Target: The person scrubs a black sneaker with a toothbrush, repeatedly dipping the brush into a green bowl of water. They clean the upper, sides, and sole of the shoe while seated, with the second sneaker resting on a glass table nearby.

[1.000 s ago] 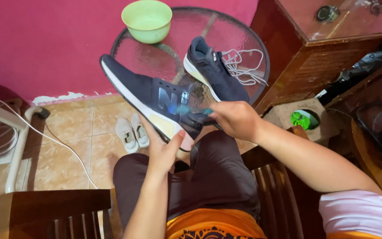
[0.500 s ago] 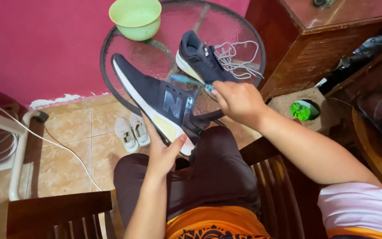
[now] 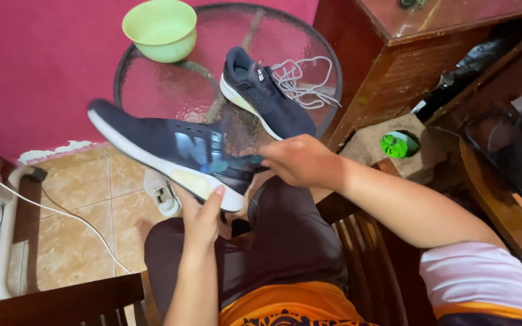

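Left hand (image 3: 203,217) cupped under the heel sole of a dark blue sneaker (image 3: 170,151), gripping it. Right hand (image 3: 297,160) closed on the heel collar. Sneaker held tilted between both hands, toe out leftward. Beyond the hands, second sneaker (image 3: 264,93) with loose white laces (image 3: 300,78) on glass table (image 3: 152,84), near green bowl (image 3: 159,27).

Green bowl (image 3: 159,27) and loose white laces (image 3: 300,81) on glass table (image 3: 152,84).
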